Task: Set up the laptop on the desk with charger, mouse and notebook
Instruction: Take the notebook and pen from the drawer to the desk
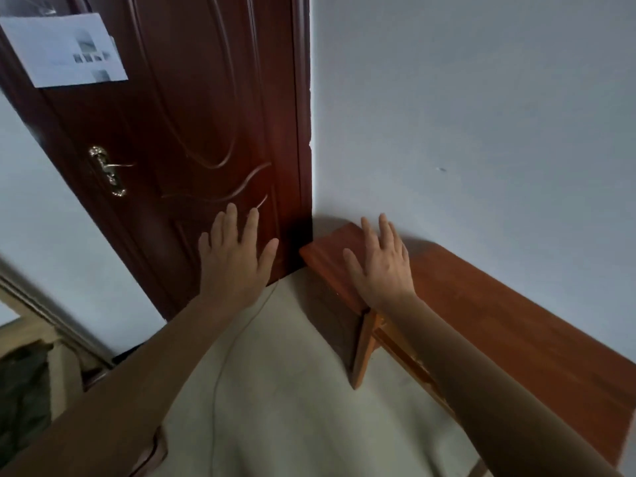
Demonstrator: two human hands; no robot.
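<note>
A reddish-brown wooden desk (pixel 509 304) stands against the pale wall on the right, its top bare in the part I see. My right hand (pixel 382 263) hovers over the desk's left end, fingers straight and spread, holding nothing. My left hand (pixel 234 259) is stretched out in front of the dark door, fingers also spread and empty. No laptop, charger, mouse or notebook is in view.
A dark red wooden door (pixel 206 115) with a brass handle (pixel 108 170) and a taped paper sheet (pixel 65 49) fills the upper left. Pale floor (pixel 292 390) lies below, with a thin cord (pixel 223 356) across it. A desk leg (pixel 363 349) slants down. Dark clutter (pixel 24 383) sits at far left.
</note>
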